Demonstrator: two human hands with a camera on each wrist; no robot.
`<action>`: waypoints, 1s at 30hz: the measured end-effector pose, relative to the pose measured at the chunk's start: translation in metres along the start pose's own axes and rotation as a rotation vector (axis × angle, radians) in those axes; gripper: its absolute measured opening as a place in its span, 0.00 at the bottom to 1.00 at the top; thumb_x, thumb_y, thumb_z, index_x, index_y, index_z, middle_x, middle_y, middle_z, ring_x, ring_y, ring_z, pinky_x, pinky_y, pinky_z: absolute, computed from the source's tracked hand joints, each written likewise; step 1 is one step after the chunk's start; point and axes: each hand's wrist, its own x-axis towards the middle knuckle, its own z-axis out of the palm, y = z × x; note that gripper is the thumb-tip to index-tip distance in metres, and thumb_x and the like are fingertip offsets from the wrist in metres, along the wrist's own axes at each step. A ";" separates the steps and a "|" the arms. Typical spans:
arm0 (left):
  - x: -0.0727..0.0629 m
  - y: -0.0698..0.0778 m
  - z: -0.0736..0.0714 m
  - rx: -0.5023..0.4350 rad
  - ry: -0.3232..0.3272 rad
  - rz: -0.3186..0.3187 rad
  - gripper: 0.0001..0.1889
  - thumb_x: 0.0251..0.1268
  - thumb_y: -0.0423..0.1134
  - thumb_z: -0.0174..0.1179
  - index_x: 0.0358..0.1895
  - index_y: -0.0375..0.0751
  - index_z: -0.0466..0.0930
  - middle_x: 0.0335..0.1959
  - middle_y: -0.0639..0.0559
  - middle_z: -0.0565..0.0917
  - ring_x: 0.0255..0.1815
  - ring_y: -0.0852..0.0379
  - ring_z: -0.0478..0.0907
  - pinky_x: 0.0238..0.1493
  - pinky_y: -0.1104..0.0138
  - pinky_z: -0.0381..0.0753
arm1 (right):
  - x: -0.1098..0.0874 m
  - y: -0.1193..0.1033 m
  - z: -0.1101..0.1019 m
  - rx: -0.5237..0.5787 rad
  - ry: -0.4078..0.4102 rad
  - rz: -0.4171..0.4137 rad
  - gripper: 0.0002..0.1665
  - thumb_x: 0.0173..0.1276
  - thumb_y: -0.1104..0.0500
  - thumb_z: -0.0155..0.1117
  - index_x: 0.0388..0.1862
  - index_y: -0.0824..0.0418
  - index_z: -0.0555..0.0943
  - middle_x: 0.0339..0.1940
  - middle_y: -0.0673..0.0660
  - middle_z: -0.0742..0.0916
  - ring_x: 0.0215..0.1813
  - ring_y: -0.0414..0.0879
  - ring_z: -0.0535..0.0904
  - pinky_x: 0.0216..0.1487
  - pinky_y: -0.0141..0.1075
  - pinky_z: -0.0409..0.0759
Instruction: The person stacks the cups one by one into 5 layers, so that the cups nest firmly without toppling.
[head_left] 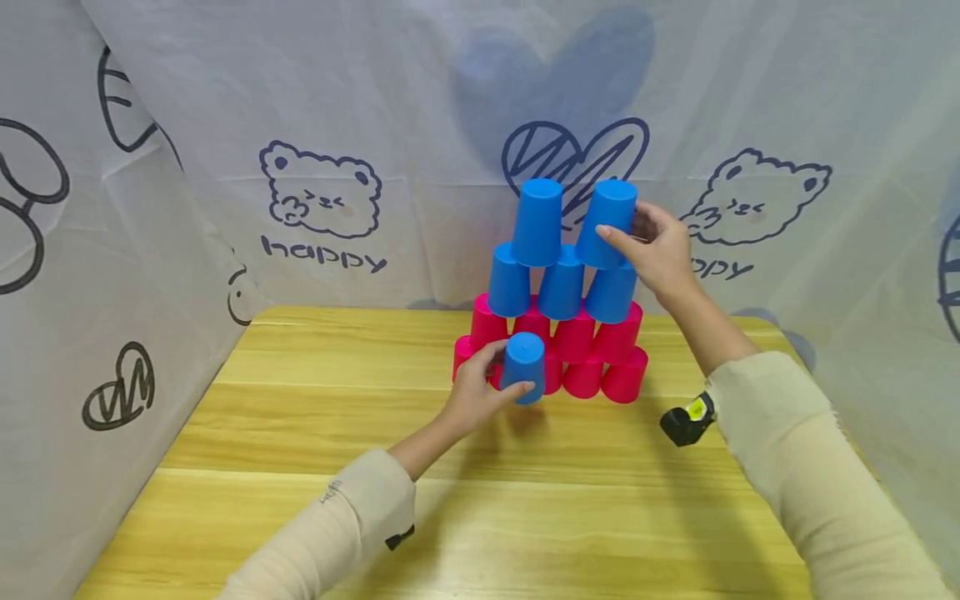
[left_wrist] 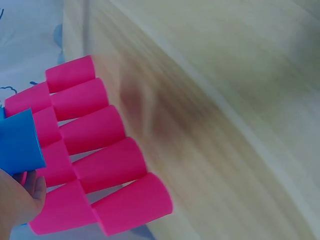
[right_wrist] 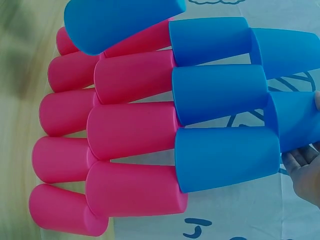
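Upside-down plastic cups stand as a pyramid: two lower rows of pink cups point(head_left: 622, 377), a row of three blue cups point(head_left: 508, 282), and two blue cups on top. My right hand point(head_left: 663, 250) holds the top row's right blue cup point(head_left: 609, 218), thumb on the front and fingers round its far side. That cup rests on or just above the row beneath; I cannot tell which. Its left neighbour point(head_left: 538, 223) stands free of any hand. Lower, in front of the pink rows, my left hand point(head_left: 480, 390) grips another upside-down blue cup point(head_left: 524, 367), held above the table.
The pyramid stands toward the back of a wooden table point(head_left: 300, 517). Behind it hangs a white cloth point(head_left: 435, 108) with drawn bears and hearts. A black wrist device point(head_left: 686, 421) hangs at the right sleeve, close to the pyramid's right side.
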 end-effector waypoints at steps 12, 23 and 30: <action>0.015 0.030 -0.013 -0.010 0.020 0.024 0.32 0.53 0.37 0.67 0.62 0.38 0.66 0.55 0.43 0.77 0.56 0.47 0.75 0.51 0.56 0.80 | -0.001 -0.001 -0.006 -0.019 -0.022 -0.003 0.41 0.61 0.44 0.63 0.69 0.58 0.63 0.65 0.62 0.74 0.65 0.57 0.70 0.67 0.50 0.67; 0.030 0.059 -0.030 0.023 0.032 0.069 0.32 0.54 0.37 0.66 0.62 0.36 0.65 0.55 0.41 0.76 0.56 0.46 0.74 0.53 0.55 0.79 | 0.002 0.001 -0.007 -0.011 -0.030 0.003 0.40 0.60 0.45 0.64 0.68 0.58 0.64 0.64 0.63 0.74 0.64 0.57 0.71 0.66 0.50 0.68; 0.043 0.074 -0.041 0.010 0.040 0.097 0.31 0.54 0.37 0.66 0.62 0.36 0.66 0.56 0.40 0.76 0.55 0.45 0.75 0.53 0.55 0.78 | 0.001 0.004 -0.006 -0.001 -0.044 0.012 0.40 0.60 0.46 0.64 0.69 0.58 0.64 0.65 0.63 0.74 0.64 0.57 0.70 0.66 0.50 0.68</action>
